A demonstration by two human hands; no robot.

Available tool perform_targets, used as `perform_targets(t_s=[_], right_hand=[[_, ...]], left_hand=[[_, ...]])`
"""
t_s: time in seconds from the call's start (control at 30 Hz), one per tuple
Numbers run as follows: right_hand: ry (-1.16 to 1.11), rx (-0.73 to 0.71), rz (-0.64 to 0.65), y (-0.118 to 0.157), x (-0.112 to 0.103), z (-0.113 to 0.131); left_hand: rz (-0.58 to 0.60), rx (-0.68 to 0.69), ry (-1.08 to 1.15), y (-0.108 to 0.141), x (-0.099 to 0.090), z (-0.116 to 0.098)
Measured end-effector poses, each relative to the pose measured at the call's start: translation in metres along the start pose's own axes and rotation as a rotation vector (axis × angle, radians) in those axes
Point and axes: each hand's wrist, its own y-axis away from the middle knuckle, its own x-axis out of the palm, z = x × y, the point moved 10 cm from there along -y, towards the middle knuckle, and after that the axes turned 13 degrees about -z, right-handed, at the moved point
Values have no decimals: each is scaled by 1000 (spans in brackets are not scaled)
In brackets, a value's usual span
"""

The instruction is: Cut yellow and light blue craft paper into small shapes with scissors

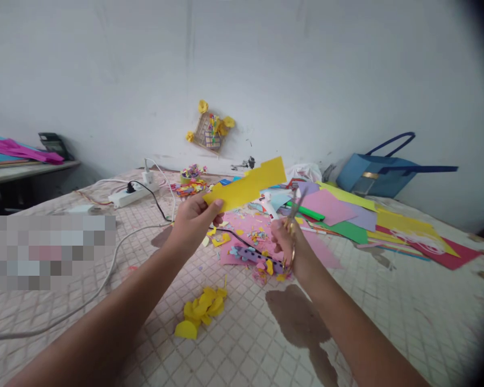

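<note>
"What is the left hand (190, 219) doing?"

"Its fingers pinch a yellow paper strip (252, 187) by the near end, thumb on top. The strip slants up and rightward from them, raised above the tabletop (242, 344)."

"And the right hand (287, 241)?"

"Fingers curled around the gold handles of the scissors (297, 205). The blades point up and away from those fingers, near the strip's far end; they are too blurred to tell whether they are parted."

"What lies around?"

"Nearer the body than either hand's fingers, a heap of yellow cut pieces (204, 306). Just past the right fingers, a white glue gun (268, 205); below them, a dotted purple strip (248, 255). Well to their right, a blue bag (373, 180). Left of the left fingers, a power strip (134, 196) with plugs in it."
</note>
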Motion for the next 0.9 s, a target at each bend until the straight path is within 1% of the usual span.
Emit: perform_targets(t_s=[0.07, 0.13, 0.17, 0.23, 0.3, 0.5, 0.73, 0.9], right_hand=[[72, -15, 199, 13, 19, 1], [153, -35, 339, 26, 30, 1], [197, -44, 384, 32, 33, 1], [264, -50, 427, 38, 35, 0], [280, -38, 453, 42, 36, 0], [149, -13, 470, 45, 39, 10], [79, 3, 487, 49, 43, 15], [87, 26, 496, 50, 43, 10]], left_hand=[[-55, 24, 24, -2, -7, -5], [-82, 48, 50, -2, -11, -9], [-82, 58, 57, 0, -10, -11], [-63, 66, 49, 4, -6, -12], [-29, 70, 30, 11, 1, -12], [112, 92, -47, 30, 22, -8], [153, 129, -105, 35, 27, -6], [161, 129, -107, 35, 30, -8]])
